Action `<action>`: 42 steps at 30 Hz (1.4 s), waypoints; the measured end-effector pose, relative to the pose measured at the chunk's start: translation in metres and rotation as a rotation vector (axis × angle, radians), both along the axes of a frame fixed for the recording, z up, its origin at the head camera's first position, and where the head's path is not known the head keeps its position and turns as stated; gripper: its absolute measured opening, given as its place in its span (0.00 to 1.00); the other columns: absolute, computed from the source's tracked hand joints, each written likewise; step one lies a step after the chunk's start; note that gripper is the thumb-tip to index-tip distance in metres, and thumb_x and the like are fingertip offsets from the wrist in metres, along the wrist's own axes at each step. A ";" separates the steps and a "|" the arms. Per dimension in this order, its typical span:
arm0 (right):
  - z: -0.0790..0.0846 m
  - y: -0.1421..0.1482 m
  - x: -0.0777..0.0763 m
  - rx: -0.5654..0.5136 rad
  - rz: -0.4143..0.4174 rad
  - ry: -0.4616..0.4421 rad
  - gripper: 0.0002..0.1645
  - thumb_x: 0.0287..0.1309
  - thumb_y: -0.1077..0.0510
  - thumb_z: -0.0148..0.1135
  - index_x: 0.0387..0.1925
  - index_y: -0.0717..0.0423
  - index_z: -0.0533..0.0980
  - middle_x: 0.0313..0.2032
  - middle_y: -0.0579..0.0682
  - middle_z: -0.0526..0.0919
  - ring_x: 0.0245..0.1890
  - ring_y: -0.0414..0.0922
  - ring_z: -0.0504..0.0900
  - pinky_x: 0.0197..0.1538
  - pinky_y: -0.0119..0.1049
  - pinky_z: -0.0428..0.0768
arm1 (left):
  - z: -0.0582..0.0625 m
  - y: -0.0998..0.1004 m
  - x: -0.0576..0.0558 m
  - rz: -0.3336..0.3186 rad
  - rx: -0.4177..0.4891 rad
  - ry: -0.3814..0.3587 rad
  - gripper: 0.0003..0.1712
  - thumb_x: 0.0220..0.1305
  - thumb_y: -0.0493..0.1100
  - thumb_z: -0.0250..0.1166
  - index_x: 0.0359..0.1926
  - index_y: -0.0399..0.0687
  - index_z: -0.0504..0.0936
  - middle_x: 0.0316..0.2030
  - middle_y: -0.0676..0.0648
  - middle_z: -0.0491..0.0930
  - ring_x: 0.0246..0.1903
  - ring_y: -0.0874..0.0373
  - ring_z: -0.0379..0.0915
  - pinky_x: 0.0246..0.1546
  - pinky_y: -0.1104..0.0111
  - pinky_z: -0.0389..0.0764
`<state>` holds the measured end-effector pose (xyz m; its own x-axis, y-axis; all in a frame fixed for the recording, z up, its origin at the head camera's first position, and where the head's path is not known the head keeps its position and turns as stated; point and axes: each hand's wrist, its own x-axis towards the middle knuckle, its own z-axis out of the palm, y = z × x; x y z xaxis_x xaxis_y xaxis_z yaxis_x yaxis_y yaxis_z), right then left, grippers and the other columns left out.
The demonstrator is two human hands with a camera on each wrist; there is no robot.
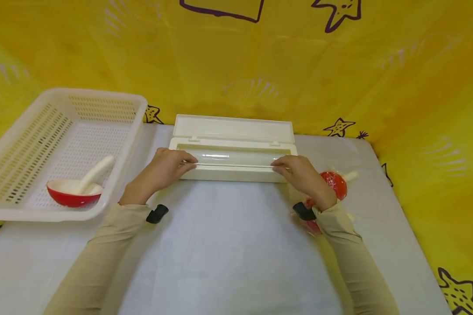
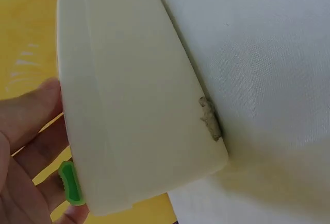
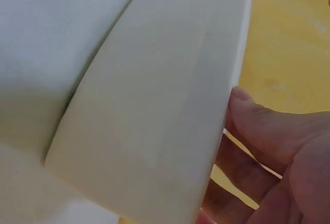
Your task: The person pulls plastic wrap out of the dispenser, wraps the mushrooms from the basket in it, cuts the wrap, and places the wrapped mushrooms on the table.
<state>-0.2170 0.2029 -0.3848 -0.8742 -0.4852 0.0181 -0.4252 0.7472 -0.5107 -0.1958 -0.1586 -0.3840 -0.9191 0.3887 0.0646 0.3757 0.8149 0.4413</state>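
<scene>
A long cream plastic wrap dispenser (image 1: 232, 174) stands at the back of the table, its lid (image 1: 232, 128) tipped back. Inside lies a shiny roll of plastic wrap (image 1: 230, 156). My left hand (image 1: 159, 169) is at the left end of the front rim, thumb and forefinger pinching the wrap's edge there. At the right end, my right hand (image 1: 301, 174) pinches the same edge. The film itself is too clear to make out between the fingers. In the left wrist view, a small green plastic piece (image 2: 71, 184) shows beside the left fingers.
To the left stands a white slotted basket (image 1: 139, 113) with a red bowl (image 1: 72, 199) and white spoon (image 1: 96, 173) inside. Beyond my right wrist lies a film-wrapped red bowl (image 1: 336, 183), with more red ware partly hidden by the arm. Yellow cloth hangs behind.
</scene>
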 end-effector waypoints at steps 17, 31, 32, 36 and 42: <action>-0.011 0.000 -0.007 -0.184 -0.130 0.066 0.11 0.66 0.60 0.62 0.43 0.65 0.83 0.42 0.61 0.87 0.44 0.54 0.84 0.52 0.50 0.82 | -0.012 0.010 -0.007 0.129 0.103 0.147 0.10 0.72 0.42 0.59 0.42 0.40 0.83 0.33 0.41 0.84 0.38 0.45 0.78 0.51 0.46 0.65; -0.012 -0.005 -0.011 -0.361 -0.138 0.239 0.11 0.67 0.63 0.59 0.42 0.70 0.76 0.40 0.64 0.82 0.44 0.58 0.80 0.54 0.51 0.78 | -0.007 0.017 -0.017 0.098 0.348 0.292 0.10 0.72 0.34 0.56 0.42 0.27 0.77 0.37 0.34 0.78 0.36 0.44 0.72 0.42 0.55 0.76; -0.011 -0.005 -0.011 -0.376 -0.146 0.237 0.11 0.67 0.63 0.58 0.42 0.70 0.76 0.41 0.65 0.82 0.44 0.58 0.80 0.55 0.52 0.78 | -0.006 0.017 -0.018 0.096 0.353 0.288 0.10 0.73 0.34 0.56 0.42 0.27 0.76 0.37 0.33 0.77 0.37 0.43 0.71 0.42 0.55 0.75; -0.009 -0.006 -0.011 -0.401 -0.155 0.216 0.11 0.67 0.63 0.59 0.43 0.71 0.75 0.41 0.66 0.81 0.45 0.59 0.80 0.56 0.53 0.77 | -0.003 0.018 -0.020 0.075 0.346 0.198 0.12 0.75 0.35 0.52 0.46 0.26 0.74 0.38 0.33 0.74 0.39 0.43 0.68 0.44 0.55 0.72; -0.007 -0.004 -0.010 -0.348 -0.122 0.184 0.14 0.60 0.66 0.66 0.45 0.70 0.75 0.42 0.65 0.81 0.44 0.57 0.79 0.53 0.54 0.79 | -0.003 0.013 -0.015 0.032 0.304 0.061 0.14 0.69 0.32 0.60 0.52 0.30 0.72 0.37 0.37 0.69 0.40 0.45 0.65 0.43 0.57 0.68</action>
<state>-0.2275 0.1993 -0.3914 -0.8917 -0.3158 0.3243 -0.4523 0.5939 -0.6653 -0.2110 -0.1460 -0.3875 -0.9213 0.3143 0.2288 0.3853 0.6606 0.6443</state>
